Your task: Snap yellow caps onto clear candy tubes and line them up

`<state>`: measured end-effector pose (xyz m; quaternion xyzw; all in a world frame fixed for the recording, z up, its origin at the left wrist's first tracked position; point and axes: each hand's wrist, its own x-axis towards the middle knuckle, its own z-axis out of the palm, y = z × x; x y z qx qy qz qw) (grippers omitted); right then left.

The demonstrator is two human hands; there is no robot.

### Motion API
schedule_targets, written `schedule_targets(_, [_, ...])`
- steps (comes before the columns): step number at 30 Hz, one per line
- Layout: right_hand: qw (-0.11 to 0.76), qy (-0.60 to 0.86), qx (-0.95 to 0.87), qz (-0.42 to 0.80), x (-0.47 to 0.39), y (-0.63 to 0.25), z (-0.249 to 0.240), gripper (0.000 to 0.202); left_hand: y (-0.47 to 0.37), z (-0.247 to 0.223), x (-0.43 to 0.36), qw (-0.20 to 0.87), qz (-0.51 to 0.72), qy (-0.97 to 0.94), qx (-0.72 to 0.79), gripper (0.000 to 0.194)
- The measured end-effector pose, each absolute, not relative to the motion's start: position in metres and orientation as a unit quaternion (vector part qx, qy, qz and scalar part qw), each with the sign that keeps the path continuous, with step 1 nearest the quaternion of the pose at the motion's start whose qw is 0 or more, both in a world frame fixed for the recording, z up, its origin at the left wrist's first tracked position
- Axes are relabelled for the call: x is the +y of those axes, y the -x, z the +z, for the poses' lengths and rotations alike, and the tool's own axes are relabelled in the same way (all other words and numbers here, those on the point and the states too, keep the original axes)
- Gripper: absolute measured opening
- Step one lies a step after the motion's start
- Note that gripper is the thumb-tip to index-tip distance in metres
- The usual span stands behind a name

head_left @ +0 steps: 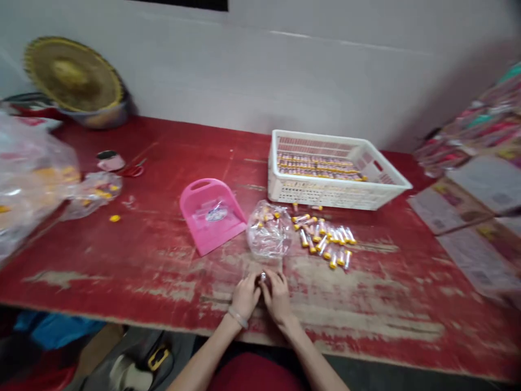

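Steadying a small shiny piece [263, 276]

Fingers of the left hand [245, 296] and right hand [279, 298] grasp it from opposite sides, likely for control. The clear bag [270, 244] and yellow-capped tubes [333, 260] lie ahead on the bench [154, 260], probably for easy reach.

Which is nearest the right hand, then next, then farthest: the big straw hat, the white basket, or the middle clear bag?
From the right hand:
1. Clear bag, just past it.
2. White basket, farther back, right side.
3. Straw hat, far back left.
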<state>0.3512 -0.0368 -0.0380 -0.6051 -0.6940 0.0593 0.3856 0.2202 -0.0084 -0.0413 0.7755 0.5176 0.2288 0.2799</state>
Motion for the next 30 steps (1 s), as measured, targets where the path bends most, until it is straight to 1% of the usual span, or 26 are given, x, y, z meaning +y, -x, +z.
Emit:
schedule_targets(6, [0.373,0.622,-0.686,0.049,-0.035,-0.345,-0.036,0.030,-0.215,-0.042,0.002,0.274,0.207,-0.803,0.487,0.041])
schedule_targets(15, [0.357,0.628,-0.689,0.053,-0.039,-0.343,-0.038,0.029,-0.215,-0.048,-0.002,0.272,0.240,-0.799,0.479,0.037])
schedule_targets(20, [0.362,0.631,-0.684,0.047,-0.038,-0.345,-0.039,0.030,-0.220,-0.043,0.000,0.272,0.231,-0.802,0.478,0.038])
schedule_targets(30, [0.352,0.654,-0.667,0.062,-0.037,-0.341,-0.047,0.027,-0.232,-0.044,-0.006,0.257,0.214,-0.780,0.529,0.038])
